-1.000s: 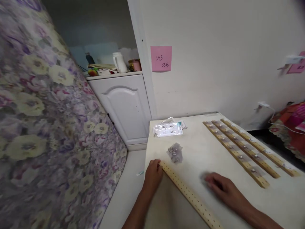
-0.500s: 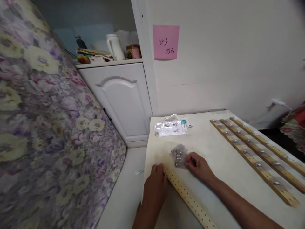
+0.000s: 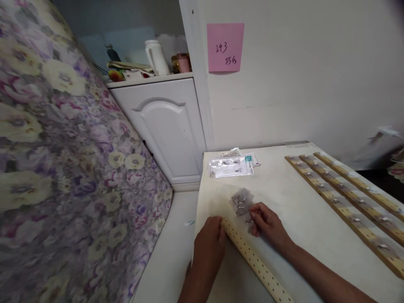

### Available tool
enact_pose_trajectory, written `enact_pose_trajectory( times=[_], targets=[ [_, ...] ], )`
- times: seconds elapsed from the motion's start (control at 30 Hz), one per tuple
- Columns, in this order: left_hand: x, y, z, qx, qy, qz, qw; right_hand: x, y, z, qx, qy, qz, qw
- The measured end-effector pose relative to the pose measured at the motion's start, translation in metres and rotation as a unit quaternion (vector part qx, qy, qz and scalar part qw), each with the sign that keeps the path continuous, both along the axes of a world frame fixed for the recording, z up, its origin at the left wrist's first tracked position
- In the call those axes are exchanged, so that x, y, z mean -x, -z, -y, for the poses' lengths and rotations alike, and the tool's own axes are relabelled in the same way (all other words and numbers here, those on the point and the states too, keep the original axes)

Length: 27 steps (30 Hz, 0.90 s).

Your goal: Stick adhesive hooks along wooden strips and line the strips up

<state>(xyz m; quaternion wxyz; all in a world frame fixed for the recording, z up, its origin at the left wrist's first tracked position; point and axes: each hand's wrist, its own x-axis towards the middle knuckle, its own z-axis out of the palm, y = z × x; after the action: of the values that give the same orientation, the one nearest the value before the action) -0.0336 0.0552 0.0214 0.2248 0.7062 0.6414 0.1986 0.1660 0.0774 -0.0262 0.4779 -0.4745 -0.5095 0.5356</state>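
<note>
A wooden strip with rows of small holes (image 3: 252,260) lies slantwise on the white table (image 3: 284,198). My left hand (image 3: 210,244) rests on the strip's near-left end, fingers curled over it. My right hand (image 3: 268,225) has its fingertips pinched at a small pile of clear little bags with metal parts (image 3: 242,201), just above the strip. What lies between the fingertips is too small to make out.
Three more wooden strips with clear bags on them (image 3: 347,198) lie side by side at the right. A clear packet of metal parts (image 3: 232,166) sits near the table's far edge. A flowered mattress (image 3: 63,168) stands at left, a white cabinet (image 3: 164,126) behind, a pink note (image 3: 225,47) on the wall.
My right hand has come from the table's right side to the pile of small bags and closed its fingertips there. The left hand has stayed on the strip's end.
</note>
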Motion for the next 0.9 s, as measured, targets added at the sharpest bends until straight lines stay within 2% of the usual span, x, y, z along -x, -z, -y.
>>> enact_pose_trajectory(
  times=[0.23, 0.4, 0.53, 0.7, 0.77, 0.9],
  targets=[
    [-0.001, 0.000, 0.005, -0.001, 0.007, 0.015, 1.000, 0.002, -0.004, 0.001, -0.004, -0.024, -0.037, 0.999],
    [0.001, -0.002, 0.002, 0.002, -0.002, -0.007, 1.000, 0.013, -0.018, 0.010, -0.037, -0.025, 0.036, 0.998],
    [0.006, -0.003, 0.000, -0.002, -0.009, -0.006, 1.000, 0.027, -0.026, 0.005, -0.020, -0.050, 0.026, 0.998],
    [0.010, -0.003, -0.001, 0.005, -0.012, 0.013, 1.000, 0.042, -0.015, -0.005, 0.026, -0.048, -0.016, 0.998],
    [0.010, -0.002, 0.001, 0.011, -0.013, 0.011, 1.000, 0.044, -0.008, -0.004, 0.015, -0.042, 0.018, 0.999],
    [0.007, -0.002, 0.005, 0.021, -0.013, 0.016, 1.000, 0.041, 0.000, -0.001, -0.063, -0.012, 0.152, 0.986]
  ],
)
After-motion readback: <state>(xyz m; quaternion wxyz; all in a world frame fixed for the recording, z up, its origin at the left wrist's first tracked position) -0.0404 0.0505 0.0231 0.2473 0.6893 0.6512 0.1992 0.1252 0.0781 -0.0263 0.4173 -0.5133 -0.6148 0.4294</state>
